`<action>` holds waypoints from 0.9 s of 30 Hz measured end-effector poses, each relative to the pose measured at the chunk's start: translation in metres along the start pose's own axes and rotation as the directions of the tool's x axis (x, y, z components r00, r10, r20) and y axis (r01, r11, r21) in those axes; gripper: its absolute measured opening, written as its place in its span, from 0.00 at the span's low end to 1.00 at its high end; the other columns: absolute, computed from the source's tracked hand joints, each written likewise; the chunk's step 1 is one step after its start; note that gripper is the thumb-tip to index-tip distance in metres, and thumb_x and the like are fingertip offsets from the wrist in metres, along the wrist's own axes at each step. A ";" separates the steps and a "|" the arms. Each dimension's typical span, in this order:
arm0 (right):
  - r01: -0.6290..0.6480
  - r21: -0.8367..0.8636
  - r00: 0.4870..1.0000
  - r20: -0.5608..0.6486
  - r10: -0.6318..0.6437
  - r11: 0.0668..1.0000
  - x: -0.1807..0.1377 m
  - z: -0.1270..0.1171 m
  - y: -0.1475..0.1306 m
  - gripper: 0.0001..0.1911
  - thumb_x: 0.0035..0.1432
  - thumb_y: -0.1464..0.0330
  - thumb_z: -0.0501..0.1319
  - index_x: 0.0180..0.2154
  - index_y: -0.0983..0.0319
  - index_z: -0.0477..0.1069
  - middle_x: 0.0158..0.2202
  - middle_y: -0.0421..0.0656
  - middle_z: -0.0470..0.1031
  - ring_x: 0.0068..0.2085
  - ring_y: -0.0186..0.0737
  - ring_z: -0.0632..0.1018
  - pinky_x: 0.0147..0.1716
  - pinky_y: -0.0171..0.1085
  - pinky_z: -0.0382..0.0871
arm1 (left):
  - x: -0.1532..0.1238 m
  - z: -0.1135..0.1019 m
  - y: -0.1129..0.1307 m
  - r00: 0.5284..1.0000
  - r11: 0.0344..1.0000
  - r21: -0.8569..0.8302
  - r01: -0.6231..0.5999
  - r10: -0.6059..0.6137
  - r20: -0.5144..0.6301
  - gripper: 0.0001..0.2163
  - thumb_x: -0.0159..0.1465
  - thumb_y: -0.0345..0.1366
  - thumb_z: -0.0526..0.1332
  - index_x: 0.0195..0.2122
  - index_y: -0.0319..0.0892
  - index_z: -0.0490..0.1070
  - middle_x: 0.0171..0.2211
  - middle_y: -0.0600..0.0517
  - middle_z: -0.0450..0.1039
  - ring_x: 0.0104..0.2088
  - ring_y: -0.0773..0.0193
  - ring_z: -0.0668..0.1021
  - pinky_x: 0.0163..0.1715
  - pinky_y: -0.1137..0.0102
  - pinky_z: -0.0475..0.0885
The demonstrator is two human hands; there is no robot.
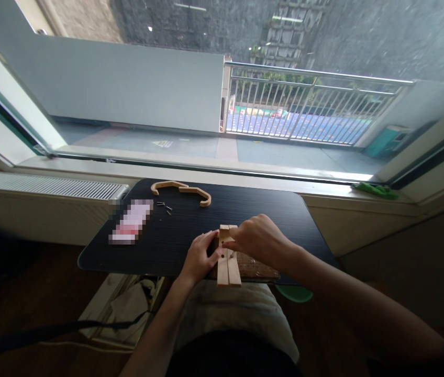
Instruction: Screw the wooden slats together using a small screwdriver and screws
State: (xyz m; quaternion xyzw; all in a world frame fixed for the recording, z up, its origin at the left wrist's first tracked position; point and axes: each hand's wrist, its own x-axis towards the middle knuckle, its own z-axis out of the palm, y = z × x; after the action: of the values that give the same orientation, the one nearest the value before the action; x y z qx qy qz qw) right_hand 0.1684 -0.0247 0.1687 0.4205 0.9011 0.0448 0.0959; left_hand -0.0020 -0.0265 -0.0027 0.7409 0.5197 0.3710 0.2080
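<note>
Two pale wooden strips (229,275) lie side by side at the table's near edge, with small dark holes in them and their near ends jutting toward me. Under them is a worn brown board (257,268). My left hand (200,256) grips the strips from the left, its thumb on the wood and its fingers along the side. Over the far part of the strips, my right hand (261,235) is closed with its fingers curled down. Whatever it holds there is hidden. Something small stands on the right strip beneath that hand, too small to name.
Two curved wooden hook-shaped pieces (194,190) lie toward the back of the dark table (261,204). Several screws (164,206) are scattered near a blurred pink-and-white packet (131,222). A radiator (49,186) stands left, a window sill behind, and an open box (123,309) below left.
</note>
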 end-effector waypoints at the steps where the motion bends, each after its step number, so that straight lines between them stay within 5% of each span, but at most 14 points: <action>1: -0.006 -0.003 1.000 -0.005 0.006 1.000 0.000 0.001 0.000 0.24 0.66 0.53 0.53 0.31 0.62 0.78 0.25 0.49 0.79 0.30 0.46 0.81 0.22 0.34 0.53 | 0.000 0.000 0.000 1.000 1.000 -0.001 0.003 -0.003 -0.004 0.20 0.58 0.36 0.60 0.53 0.42 0.71 0.52 0.45 0.76 0.53 0.51 0.75 0.58 0.52 0.67; 11: -0.148 -0.032 0.989 -0.007 0.147 0.989 -0.001 0.004 -0.012 0.29 0.68 0.54 0.48 0.29 0.65 0.78 0.28 0.54 0.80 0.29 0.49 0.81 0.23 0.36 0.60 | 0.000 0.000 0.001 1.000 1.000 -0.009 0.011 -0.011 -0.001 0.20 0.59 0.37 0.59 0.53 0.42 0.71 0.52 0.45 0.76 0.54 0.52 0.75 0.58 0.52 0.66; 16: -0.147 0.014 0.988 -0.053 0.147 0.989 -0.003 0.006 -0.017 0.21 0.70 0.60 0.47 0.39 0.64 0.73 0.29 0.51 0.78 0.30 0.47 0.80 0.24 0.36 0.61 | 0.000 -0.001 0.002 1.000 1.000 -0.013 -0.004 0.004 -0.003 0.19 0.59 0.37 0.59 0.52 0.43 0.72 0.52 0.47 0.76 0.53 0.52 0.76 0.58 0.53 0.67; 20: -0.019 0.053 0.998 -0.050 0.022 0.998 -0.009 0.007 -0.011 0.11 0.67 0.67 0.48 0.42 0.64 0.67 0.38 0.50 0.74 0.31 0.42 0.77 0.23 0.35 0.59 | 0.001 0.000 0.003 1.000 1.000 -0.012 -0.009 0.009 -0.018 0.19 0.59 0.37 0.59 0.52 0.43 0.71 0.51 0.47 0.76 0.53 0.52 0.76 0.58 0.54 0.67; 27: 0.211 0.183 0.977 -0.026 -0.210 0.960 -0.016 0.011 0.010 0.11 0.64 0.74 0.50 0.46 0.65 0.66 0.41 0.48 0.72 0.32 0.37 0.74 0.26 0.36 0.57 | 0.000 -0.001 0.004 1.000 1.000 -0.010 -0.006 0.006 -0.002 0.19 0.60 0.38 0.58 0.52 0.43 0.71 0.51 0.46 0.76 0.53 0.53 0.76 0.58 0.54 0.67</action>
State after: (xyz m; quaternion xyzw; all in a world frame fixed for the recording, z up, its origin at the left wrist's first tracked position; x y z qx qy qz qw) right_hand 0.1887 -0.0305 0.1616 0.3293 0.9413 -0.0478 0.0578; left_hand -0.0004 -0.0276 0.0009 0.7412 0.5157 0.3749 0.2102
